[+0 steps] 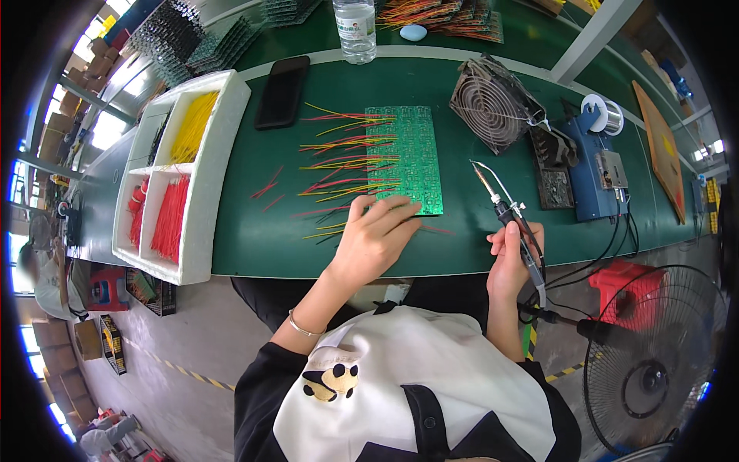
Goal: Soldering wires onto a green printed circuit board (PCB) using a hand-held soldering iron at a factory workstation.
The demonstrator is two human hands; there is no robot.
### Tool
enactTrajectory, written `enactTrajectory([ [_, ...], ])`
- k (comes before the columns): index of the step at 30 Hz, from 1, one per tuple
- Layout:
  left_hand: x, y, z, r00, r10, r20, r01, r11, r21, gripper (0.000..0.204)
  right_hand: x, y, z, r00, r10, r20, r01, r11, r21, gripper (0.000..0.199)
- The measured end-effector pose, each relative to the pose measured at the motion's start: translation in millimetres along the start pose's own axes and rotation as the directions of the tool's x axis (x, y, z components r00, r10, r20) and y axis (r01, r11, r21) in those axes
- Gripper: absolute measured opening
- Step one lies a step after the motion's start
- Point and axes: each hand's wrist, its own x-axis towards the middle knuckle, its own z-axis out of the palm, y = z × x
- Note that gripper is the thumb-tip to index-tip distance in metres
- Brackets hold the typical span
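A green circuit board (419, 158) lies on the bench, with rows of red and yellow wires (342, 158) reaching out from its left side. My left hand (377, 237) is bent over the board's near edge, fingers curled and close together. Its fingertips touch the board or a wire there; what they pinch is hidden. More wires (329, 229) show just left of that hand, and a red wire end (437, 230) shows to its right. My right hand (508, 258) grips a soldering iron (504, 209) with a thin metal feed tube; its tip points up-left, apart from the board.
A white foam tray (202, 192) of yellow and red wires stands left, beside loose red wire pieces (268, 187). Behind are a black phone (282, 92) and a water bottle (356, 31). A small fan (493, 104), blue solder feeder (596, 169) and cables (616, 235) stand right.
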Motion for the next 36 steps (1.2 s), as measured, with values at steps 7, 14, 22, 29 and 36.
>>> enactTrajectory([
  [7,-16,-24,-21,0.954,-0.252,-0.160,0.241,0.967,-0.089,0.017,-2,-2,0,1.000,0.011,0.027,-0.007,0.993,-0.117,0.012],
  [14,-21,-19,-19,0.942,-0.289,-0.170,0.292,0.956,-0.012,0.016,-21,-6,1,0.981,0.080,0.175,-0.051,0.985,-0.166,0.015],
  [22,-21,-25,-13,0.943,-0.274,-0.190,0.280,0.960,0.007,0.017,-20,-1,-1,0.978,0.068,0.198,-0.048,0.994,-0.101,0.017],
  [29,-19,-24,-13,0.930,-0.316,-0.186,0.322,0.947,0.002,0.019,-22,-6,0,0.977,0.097,0.190,-0.072,0.988,-0.137,0.016],
  [36,-20,-25,-14,0.924,-0.320,-0.210,0.325,0.946,-0.013,0.020,-23,-7,0,0.968,0.098,0.230,-0.071,0.990,-0.123,0.016],
])
